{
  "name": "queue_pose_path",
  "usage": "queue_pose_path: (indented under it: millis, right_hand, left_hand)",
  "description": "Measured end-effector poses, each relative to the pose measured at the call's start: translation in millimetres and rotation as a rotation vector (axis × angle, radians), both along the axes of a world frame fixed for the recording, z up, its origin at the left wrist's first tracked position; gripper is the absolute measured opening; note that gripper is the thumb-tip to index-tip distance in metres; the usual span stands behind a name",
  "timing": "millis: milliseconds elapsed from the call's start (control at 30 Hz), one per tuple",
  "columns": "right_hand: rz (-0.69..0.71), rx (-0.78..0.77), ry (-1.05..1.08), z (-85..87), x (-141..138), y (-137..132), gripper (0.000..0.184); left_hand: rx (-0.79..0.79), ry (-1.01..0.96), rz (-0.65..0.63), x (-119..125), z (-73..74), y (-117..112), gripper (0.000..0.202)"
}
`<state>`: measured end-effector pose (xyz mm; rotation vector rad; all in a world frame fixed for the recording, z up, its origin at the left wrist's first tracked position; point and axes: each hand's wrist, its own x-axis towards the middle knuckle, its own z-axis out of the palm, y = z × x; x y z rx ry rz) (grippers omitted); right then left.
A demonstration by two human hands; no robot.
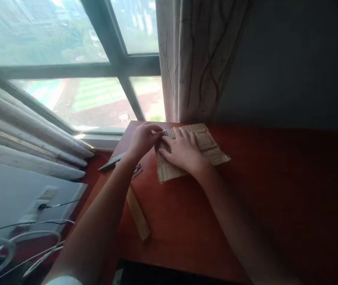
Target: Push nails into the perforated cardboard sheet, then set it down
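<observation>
A piece of brown cardboard [204, 136] with a perforated-looking, dotted surface lies on the reddish-brown table. My right hand [182, 150] rests on it, palm down with the fingers spread. At the cardboard's far left corner, my left hand [146, 138] has its thumb and fingertips pinched together. What they hold, if anything, is too small to make out. Several thin metal nails [138, 170] lie to the right of my left forearm. A wooden handle [139, 217] and a grey metal head [111, 162] show on either side of that forearm, like a hammer; their join is hidden.
The table [264, 206] reaches to the dark wall on the right. A window [97, 95] and curtains [204, 59] stand behind it. On the left are a socket [48, 192] and loose cables [38, 237]. A black object [163, 273] sits at the near edge.
</observation>
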<state>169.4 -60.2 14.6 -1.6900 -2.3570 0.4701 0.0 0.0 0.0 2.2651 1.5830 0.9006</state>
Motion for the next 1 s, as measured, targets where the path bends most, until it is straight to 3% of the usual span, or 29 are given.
queue_pose_path:
  millis: [267, 433, 567, 667, 767, 900, 1000]
  right_hand:
    - [-0.021, 0.041, -0.018, -1.5, -5, 0, 0.053]
    - [-0.031, 0.029, -0.020, -2.5, -6, 1, 0.054]
    - [-0.033, 0.015, -0.020, -3.4, -8, 2, 0.056]
    - [-0.031, 0.033, -0.014, -3.1, -10, 3, 0.056]
    - [-0.034, 0.049, -0.014, -2.3, -11, 3, 0.055]
    - [-0.037, 0.061, -0.013, -2.3, -10, 4, 0.055]
    - [-0.036, 0.066, -0.015, -3.2, -9, 5, 0.055]
  left_hand:
    - [0.160, -0.132, 0.045, 3, 1.1, 3, 0.014]
    - [0.312, -0.377, 0.233, 1, 30.3, 4, 0.013]
    - [0.256, -0.252, 0.262, -22, 46.5, -23, 0.015]
    - [0.149, 0.103, 0.316, -51, 37.6, -52, 0.017]
    - [-0.070, 0.406, 0.235, -78, 16.4, -75, 0.018]
    - [-0.216, 0.455, 0.173, -92, -8.3, -89, 0.022]
    - [-0.255, 0.434, 0.132, -91, -16.0, -89, 0.025]
